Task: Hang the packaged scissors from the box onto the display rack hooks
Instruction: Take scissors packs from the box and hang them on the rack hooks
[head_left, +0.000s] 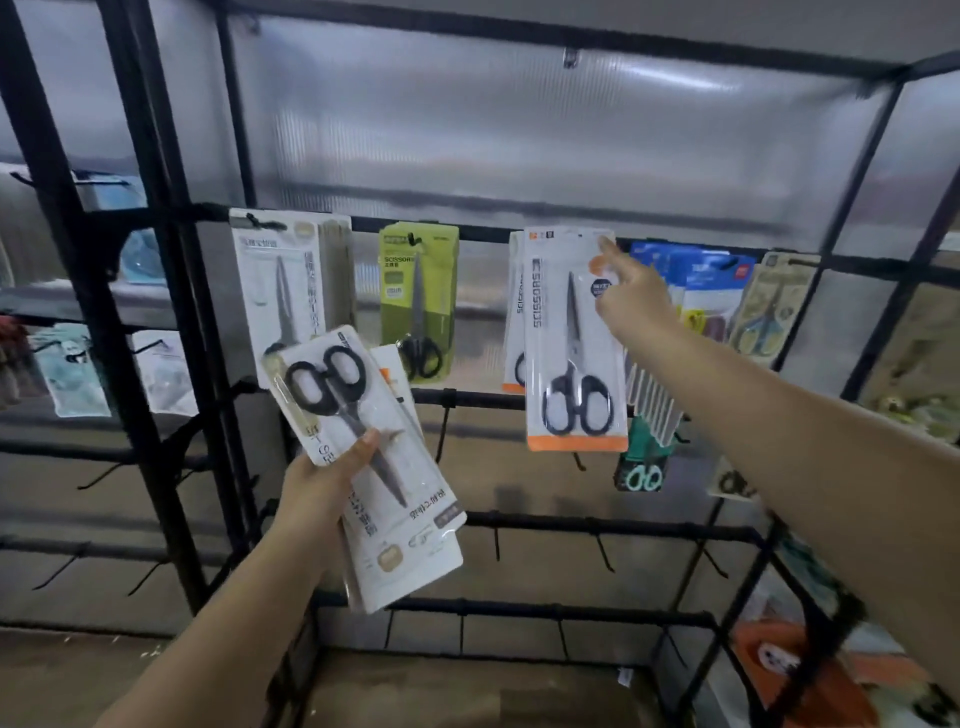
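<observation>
Fingers of the left hand (317, 493) curled round a small stack of packaged scissors (374, 467), thumb pressed on the top card, blades pointing down and black handles up. The right hand (631, 296) reached to the upper right corner of an orange-edged scissors pack (574, 338) at the rack's upper rail (483, 236), index finger stretched along the card; whether it pinched the card I could not tell. Glossy blister packs hung alongside: a white one (283, 291) and a green one (418, 301)
</observation>
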